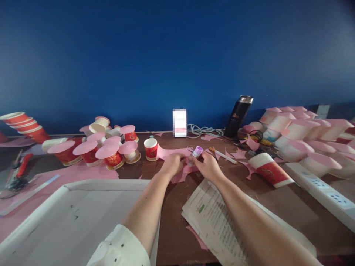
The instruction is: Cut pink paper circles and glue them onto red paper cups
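Note:
Close together over the table's middle, my two hands meet at a small glue stick [198, 150] with a purple end tilted upward. My right hand [208, 165] is closed around its body from the right. At its lower left end the fingers of my left hand [175, 163] are pinched together; their tips are partly hidden. Cut pink paper [179, 179] lies beneath both hands. A red paper cup [151, 149] stands upright left of my left hand. Right of my right hand lies a white pen-like stick [226, 156] with an orange end.
Cups topped with pink discs [111, 151] crowd the left; more pink-topped white cups [305, 136] are piled right. A black thermos [239, 116] leans near the blue wall. A power strip [324, 192], tipped red cup [270, 170], printed sheets [213, 218] and large white tray [83, 218] surround my arms.

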Available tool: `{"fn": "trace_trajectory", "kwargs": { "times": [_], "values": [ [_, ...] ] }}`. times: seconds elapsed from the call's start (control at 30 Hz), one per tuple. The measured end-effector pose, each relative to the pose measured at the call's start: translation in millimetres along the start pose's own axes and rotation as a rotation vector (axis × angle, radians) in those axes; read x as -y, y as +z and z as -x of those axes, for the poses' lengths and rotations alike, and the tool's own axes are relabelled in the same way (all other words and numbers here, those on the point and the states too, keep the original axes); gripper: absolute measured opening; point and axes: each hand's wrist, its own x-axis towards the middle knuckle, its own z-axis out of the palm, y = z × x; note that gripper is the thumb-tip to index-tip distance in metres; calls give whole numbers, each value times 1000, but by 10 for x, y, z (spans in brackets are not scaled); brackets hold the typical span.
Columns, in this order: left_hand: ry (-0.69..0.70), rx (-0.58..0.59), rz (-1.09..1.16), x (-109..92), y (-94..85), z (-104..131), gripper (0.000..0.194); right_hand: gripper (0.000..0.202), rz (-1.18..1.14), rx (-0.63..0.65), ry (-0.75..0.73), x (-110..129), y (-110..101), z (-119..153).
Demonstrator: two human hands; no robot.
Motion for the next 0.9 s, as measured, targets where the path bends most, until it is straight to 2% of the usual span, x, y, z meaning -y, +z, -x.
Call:
{"fn": "trace_trajectory", "kwargs": {
  "times": [0.27,0.9],
  "values": [
    [22,3,-24,47,26,-36,26,25,1,32,-48,-8,14,12],
    [-11,32,-41,-55,-34,-12,27,20,185,140,-155,36,17,13]
  ]
}}
